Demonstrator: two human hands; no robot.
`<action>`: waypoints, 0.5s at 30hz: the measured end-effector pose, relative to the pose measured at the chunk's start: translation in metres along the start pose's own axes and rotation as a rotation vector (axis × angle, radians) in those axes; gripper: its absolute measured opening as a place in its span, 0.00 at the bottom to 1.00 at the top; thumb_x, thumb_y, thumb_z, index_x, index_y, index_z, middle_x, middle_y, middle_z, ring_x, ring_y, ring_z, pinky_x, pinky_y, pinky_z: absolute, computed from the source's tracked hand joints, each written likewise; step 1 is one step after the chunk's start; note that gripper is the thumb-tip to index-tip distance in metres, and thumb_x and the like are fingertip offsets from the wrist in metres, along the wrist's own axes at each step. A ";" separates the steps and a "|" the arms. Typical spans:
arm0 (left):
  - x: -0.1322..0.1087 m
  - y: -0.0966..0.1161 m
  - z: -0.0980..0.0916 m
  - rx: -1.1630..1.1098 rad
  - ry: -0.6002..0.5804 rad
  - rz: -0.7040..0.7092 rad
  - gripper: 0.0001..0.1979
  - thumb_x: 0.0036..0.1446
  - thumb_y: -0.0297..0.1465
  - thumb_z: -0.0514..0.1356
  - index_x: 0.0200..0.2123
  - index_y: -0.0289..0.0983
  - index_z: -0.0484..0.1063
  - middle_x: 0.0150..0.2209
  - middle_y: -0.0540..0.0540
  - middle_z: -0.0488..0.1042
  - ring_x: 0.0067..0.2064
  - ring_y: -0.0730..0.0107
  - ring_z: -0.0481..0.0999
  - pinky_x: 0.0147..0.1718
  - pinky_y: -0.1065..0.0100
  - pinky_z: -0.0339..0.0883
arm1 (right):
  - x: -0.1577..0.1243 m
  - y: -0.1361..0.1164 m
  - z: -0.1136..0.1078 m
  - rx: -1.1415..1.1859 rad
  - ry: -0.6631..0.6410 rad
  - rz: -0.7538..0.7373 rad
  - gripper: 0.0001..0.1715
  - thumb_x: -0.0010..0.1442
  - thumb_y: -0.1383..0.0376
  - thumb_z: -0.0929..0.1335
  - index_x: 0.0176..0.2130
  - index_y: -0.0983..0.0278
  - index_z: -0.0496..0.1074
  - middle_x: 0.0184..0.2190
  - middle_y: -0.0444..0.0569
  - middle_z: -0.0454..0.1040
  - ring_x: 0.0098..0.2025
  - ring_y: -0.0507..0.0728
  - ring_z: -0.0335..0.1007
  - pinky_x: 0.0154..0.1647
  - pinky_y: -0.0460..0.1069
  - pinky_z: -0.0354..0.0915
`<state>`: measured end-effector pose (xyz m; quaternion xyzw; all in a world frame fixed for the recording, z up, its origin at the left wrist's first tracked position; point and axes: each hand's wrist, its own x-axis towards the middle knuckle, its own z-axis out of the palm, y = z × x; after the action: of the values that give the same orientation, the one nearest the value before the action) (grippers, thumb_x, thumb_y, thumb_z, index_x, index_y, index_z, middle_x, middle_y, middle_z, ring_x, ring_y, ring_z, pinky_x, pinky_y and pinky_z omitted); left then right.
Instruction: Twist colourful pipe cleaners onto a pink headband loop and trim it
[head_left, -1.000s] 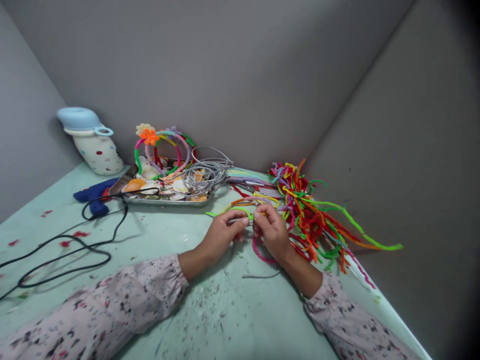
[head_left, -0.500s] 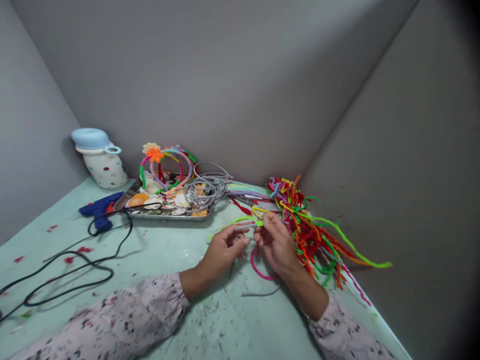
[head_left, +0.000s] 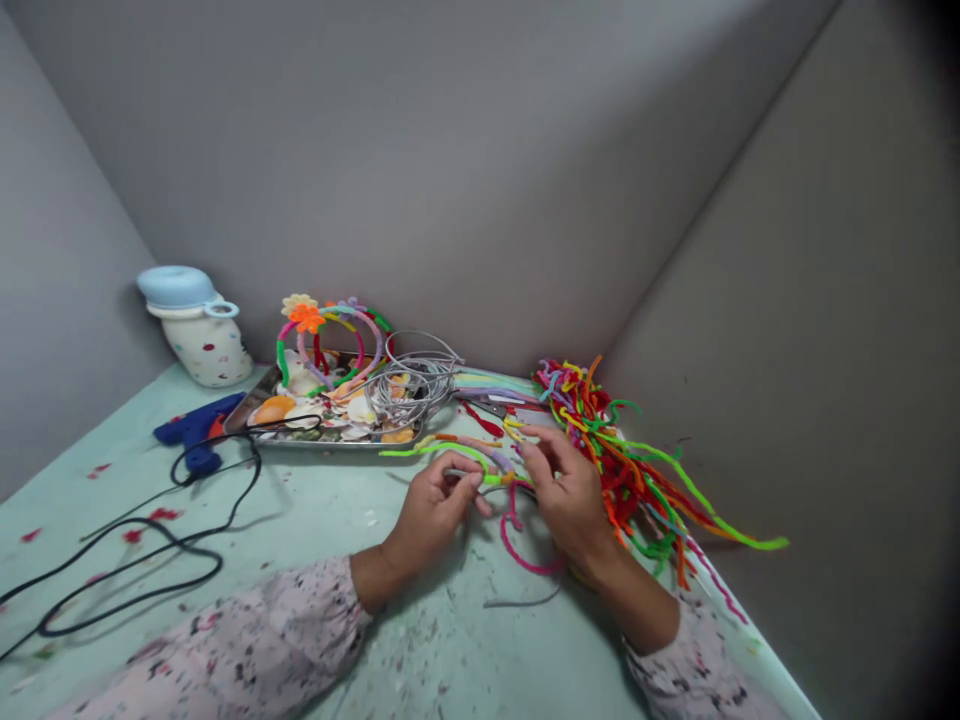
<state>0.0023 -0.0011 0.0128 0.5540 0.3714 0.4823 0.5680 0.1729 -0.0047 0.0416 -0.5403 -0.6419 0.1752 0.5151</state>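
Pale green tabletop (head_left: 315, 510), left hand (head_left: 435, 510) pinching lime pipe cleaner (head_left: 493, 480), right hand (head_left: 568, 490) near, fingertips apart

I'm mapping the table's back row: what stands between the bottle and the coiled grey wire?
The head view shows flower-trimmed hoops and part of the metal tray, with its mixed scraps, between the bottle and the coiled grey wire.
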 end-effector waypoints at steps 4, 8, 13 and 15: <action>-0.009 0.004 0.004 -0.021 -0.205 -0.013 0.10 0.59 0.37 0.59 0.35 0.37 0.64 0.23 0.51 0.71 0.25 0.73 0.73 0.26 0.73 0.63 | 0.006 -0.007 -0.003 0.192 -0.434 0.119 0.19 0.62 0.56 0.64 0.26 0.63 0.74 0.26 0.45 0.69 0.31 0.54 0.63 0.33 0.48 0.59; -0.009 0.011 0.006 -0.070 -0.216 -0.029 0.12 0.57 0.37 0.61 0.36 0.37 0.62 0.28 0.51 0.72 0.25 0.75 0.71 0.28 0.72 0.65 | 0.003 -0.007 0.002 0.597 -0.498 0.427 0.12 0.56 0.57 0.69 0.30 0.63 0.72 0.24 0.42 0.67 0.24 0.50 0.59 0.27 0.46 0.57; -0.005 0.016 0.004 -0.140 -0.140 -0.024 0.14 0.54 0.36 0.63 0.38 0.39 0.61 0.30 0.51 0.73 0.30 0.73 0.73 0.32 0.71 0.65 | 0.000 -0.009 0.004 0.735 -0.395 0.496 0.14 0.55 0.56 0.70 0.29 0.64 0.71 0.27 0.44 0.69 0.27 0.51 0.63 0.27 0.45 0.61; -0.006 0.018 0.004 -0.081 -0.173 0.016 0.12 0.55 0.35 0.62 0.38 0.38 0.62 0.31 0.49 0.73 0.34 0.71 0.73 0.35 0.70 0.65 | -0.001 -0.011 0.005 0.696 -0.464 0.469 0.16 0.56 0.54 0.69 0.29 0.64 0.71 0.23 0.42 0.67 0.24 0.49 0.61 0.22 0.43 0.57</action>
<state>0.0019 -0.0096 0.0302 0.5729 0.2967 0.4520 0.6160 0.1633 -0.0079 0.0474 -0.4125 -0.5040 0.6073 0.4550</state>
